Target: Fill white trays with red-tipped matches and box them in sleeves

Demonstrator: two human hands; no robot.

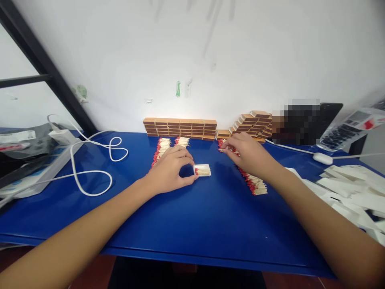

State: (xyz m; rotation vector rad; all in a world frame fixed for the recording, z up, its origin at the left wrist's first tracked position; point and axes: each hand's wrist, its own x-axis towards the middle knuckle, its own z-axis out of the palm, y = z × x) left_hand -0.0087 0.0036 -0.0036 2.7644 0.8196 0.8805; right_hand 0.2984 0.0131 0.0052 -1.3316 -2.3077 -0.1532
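As the head camera looks down on the blue surface (192,216), the left hand (170,170) has thumb and fingers closed on the left end of a small white tray (203,171), which lies flat and holds some matches. Right of the tray, the right hand (248,154) rests on a long row of matches (254,182), its fingertips pinched together on a few at the far end. Left of the tray and behind it lie two more rows (161,149). Further behind it, against the wall, stand stacked boxes (180,128). Far right of the tray is a heap of white trays (351,188). The tray is probably thin card, light and easily crushed, and best held by its short ends. The matches look light, stiff and brittle, apt to roll, and best pinched mid-stick.
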